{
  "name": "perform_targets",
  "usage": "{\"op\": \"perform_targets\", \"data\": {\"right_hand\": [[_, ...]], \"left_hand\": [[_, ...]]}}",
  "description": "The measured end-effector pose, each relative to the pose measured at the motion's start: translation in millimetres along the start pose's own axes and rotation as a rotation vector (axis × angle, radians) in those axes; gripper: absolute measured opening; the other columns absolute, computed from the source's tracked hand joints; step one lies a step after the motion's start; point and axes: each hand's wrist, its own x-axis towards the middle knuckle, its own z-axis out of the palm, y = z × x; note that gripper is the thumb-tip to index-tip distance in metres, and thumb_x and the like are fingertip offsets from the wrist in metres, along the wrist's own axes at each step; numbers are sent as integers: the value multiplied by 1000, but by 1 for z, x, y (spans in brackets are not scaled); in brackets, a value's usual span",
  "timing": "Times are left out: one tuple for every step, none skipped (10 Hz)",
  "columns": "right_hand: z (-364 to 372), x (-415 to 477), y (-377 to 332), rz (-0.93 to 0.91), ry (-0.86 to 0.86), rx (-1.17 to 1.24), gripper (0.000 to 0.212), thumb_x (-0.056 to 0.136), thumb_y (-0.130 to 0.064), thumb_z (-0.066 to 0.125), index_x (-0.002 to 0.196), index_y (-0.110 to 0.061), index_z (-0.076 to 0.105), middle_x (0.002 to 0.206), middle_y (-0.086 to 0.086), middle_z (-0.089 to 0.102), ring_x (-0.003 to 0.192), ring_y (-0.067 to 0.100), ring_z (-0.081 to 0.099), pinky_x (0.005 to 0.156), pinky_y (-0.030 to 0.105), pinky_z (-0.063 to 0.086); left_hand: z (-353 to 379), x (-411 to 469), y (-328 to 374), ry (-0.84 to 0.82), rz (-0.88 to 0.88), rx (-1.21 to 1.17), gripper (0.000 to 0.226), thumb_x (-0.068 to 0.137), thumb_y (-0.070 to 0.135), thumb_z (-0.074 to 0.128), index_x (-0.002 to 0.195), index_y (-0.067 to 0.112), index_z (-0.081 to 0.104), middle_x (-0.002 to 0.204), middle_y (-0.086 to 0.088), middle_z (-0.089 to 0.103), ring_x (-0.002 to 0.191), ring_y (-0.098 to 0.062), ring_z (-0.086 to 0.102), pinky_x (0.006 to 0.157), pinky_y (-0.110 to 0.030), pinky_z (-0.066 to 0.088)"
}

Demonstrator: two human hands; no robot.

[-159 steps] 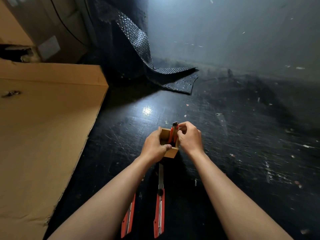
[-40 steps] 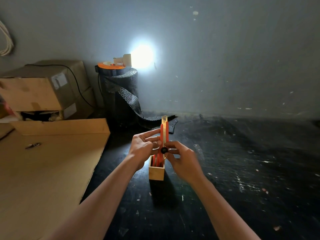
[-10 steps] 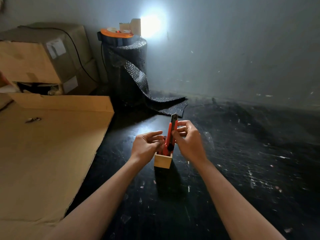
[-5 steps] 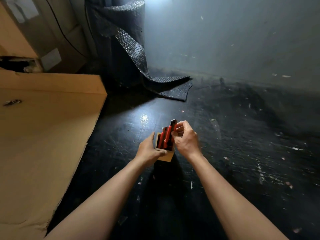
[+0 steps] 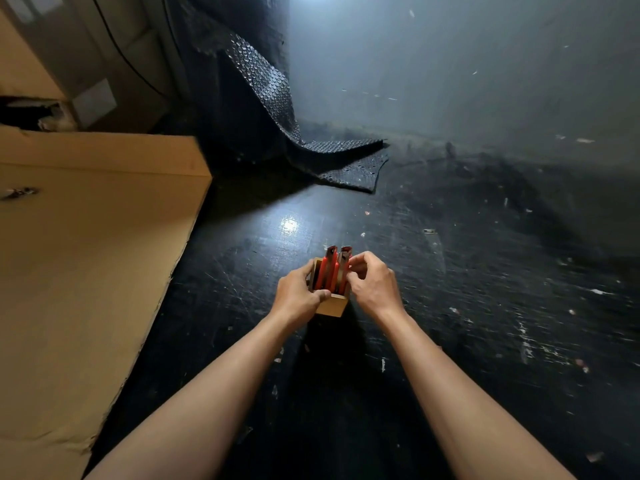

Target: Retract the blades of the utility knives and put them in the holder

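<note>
A small wooden holder [image 5: 333,306] stands on the black tabletop in the middle of the head view. Orange utility knives [image 5: 329,271] stand upright inside it, dark tips up, no bare blade showing. My left hand [image 5: 298,296] wraps the holder's left side, thumb on its front rim. My right hand [image 5: 372,287] is at the holder's right side, its fingertips pinching the rightmost orange knife [image 5: 344,270] near its top. The lower parts of the knives are hidden in the holder.
A large sheet of cardboard [image 5: 86,258] covers the table's left side. A roll of black bubble wrap [image 5: 273,109] trails onto the table at the back. Cardboard boxes [image 5: 41,64] stand at the far left, a grey wall [image 5: 467,64] behind.
The knife in my right hand has gone down into the holder and stands level with the others. My left hand has stayed on the holder. The camera has tilted down.
</note>
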Motion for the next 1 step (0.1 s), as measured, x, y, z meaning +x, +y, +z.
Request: {"op": "perform_targets", "data": {"right_hand": [[-10, -5, 1, -11, 19, 14, 17, 90, -18, 69, 106, -17, 66, 95, -1, 72, 89, 16, 68, 77, 30, 55]], "left_hand": [[-3, -6, -2, -32, -16, -19, 62, 82, 15, 83, 139, 24, 61, 127, -3, 74, 115, -19, 69, 105, -39, 52]]}}
